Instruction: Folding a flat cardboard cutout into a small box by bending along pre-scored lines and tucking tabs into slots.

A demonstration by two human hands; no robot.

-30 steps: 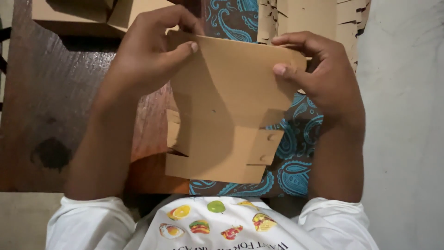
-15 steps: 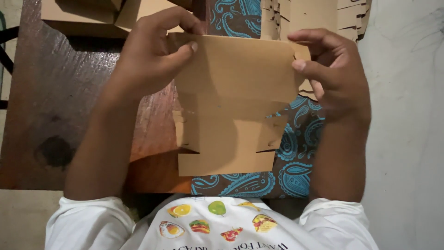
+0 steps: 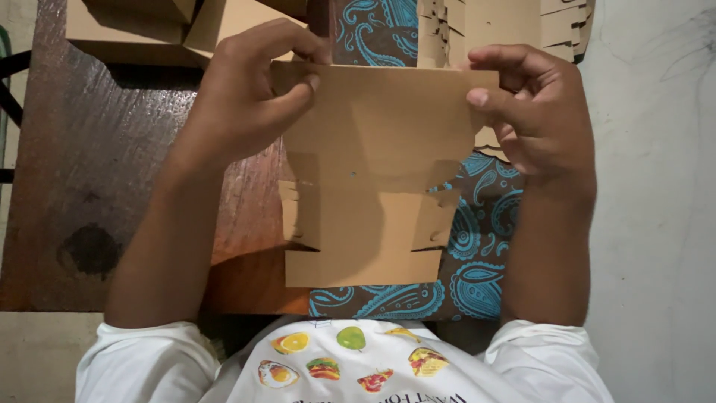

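Wooden table (image 3: pixel 97 186), paisley cloth (image 3: pixel 477 246); both hands (image 3: pixel 246 104) (image 3: pixel 537 112) pinch cardboard blank (image 3: pixel 373 172).

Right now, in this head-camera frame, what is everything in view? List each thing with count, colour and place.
flat cardboard cutout: one, tan, held up at centre by its top corners
wooden table: one, dark brown, left half beneath the hands
patterned cloth: one, brown with blue paisley, on the table under the cutout
folded cardboard boxes: at least two, tan, top left on the table
stack of flat cardboard pieces: count unclear, tan, top right
floor: pale grey, right side
shirt: one, white with food pictures, bottom
left hand: grips the cutout's upper left corner
right hand: grips the upper right corner
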